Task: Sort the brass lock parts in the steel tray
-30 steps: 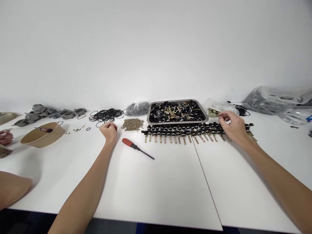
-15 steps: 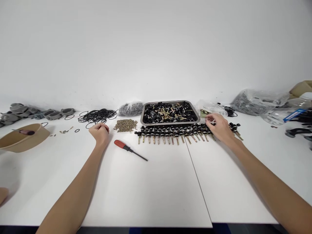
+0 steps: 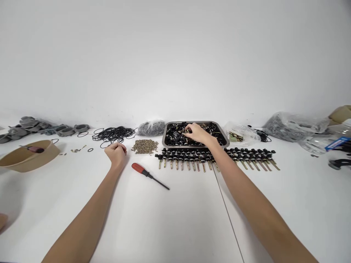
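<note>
My right hand (image 3: 199, 134) reaches over the metal tray (image 3: 163, 140), its thumb and fingers pinched together among black and brass-coloured parts (image 3: 175, 134); what they grip is too small to make out. In front of the tray stand rows of black fittings (image 3: 186, 157) with silver rings and flat brass-coloured stems, and my right forearm covers part of them. My left hand (image 3: 116, 152) rests on the table as a loose fist, and anything inside it is hidden. Just right of that fist lies a screwdriver (image 3: 149, 175) with a red handle, beside a pile of small brass pieces (image 3: 145, 146).
Black rubber rings (image 3: 113, 134) and a bag of small grey parts (image 3: 151, 128) lie along the wall. To the left are a tan container (image 3: 33, 157) and grey ring-shaped parts (image 3: 64, 130). Plastic bags (image 3: 241, 133) and a large clear bag (image 3: 294, 126) lie at the right.
My right hand has moved left from the right part of the fitting rows to above the tray. My left fist stays by the brass pile. The whole view has shifted slightly.
</note>
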Demonstrator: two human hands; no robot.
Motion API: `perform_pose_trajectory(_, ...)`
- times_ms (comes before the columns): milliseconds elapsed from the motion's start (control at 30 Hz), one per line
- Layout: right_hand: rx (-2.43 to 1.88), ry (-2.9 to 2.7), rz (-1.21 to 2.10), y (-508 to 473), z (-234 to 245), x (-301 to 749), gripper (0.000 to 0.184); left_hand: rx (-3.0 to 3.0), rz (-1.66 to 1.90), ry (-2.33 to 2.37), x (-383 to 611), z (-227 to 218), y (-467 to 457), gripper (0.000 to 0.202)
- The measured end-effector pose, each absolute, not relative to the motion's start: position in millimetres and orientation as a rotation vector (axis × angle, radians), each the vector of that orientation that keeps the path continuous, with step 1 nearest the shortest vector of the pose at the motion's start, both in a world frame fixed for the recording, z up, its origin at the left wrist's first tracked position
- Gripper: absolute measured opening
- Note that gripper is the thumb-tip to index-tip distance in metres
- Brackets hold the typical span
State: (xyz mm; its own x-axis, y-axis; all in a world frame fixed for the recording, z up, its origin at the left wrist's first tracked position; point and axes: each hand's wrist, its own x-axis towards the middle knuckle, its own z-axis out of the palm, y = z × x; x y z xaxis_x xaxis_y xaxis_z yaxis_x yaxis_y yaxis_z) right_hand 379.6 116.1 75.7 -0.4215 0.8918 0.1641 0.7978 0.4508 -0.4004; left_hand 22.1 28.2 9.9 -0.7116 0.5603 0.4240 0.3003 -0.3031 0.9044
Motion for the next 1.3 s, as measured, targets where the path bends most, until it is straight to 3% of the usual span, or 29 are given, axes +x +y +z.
perform_pose_trajectory(200, -1.521, -2.372, 0.170, 112.1, 56.0, 367.6, 0.024, 1.015, 2.140, 1.732, 24.8, 11.1, 28.5, 0.015)
perform_pose_trajectory(400, -1.280, -2.315, 0.363, 125.9, 46.2, 382.4, 0.009, 1.005, 2.137, 1.714, 26.7, 13.1, 28.9, 0.013)
perform_pose_trajectory(567, -1.267, -2.193, 0.479, 128.7, 60.9, 395.7, 0.014, 0.948, 2.110, 1.749, 30.2, 17.5, 27.2, 0.013)
perform_pose_trajectory(867, -1.403, -2.004, 0.375, 137.9, 73.9, 434.2, 0.017, 0.963, 2.086, 1.778, 33.4, 20.0, 24.8, 0.014)
perform_pose_trajectory(1033, -1.370, -2.094, 0.170, 133.6, 64.9, 424.3, 0.028, 0.954, 2.044, 1.811, 34.0, 20.8, 24.3, 0.014)
perform_pose_trajectory(1300, -1.378, -2.388, 0.027, 116.2, 56.0, 374.6, 0.022, 0.931, 2.066, 1.790, 31.9, 19.3, 26.3, 0.013)
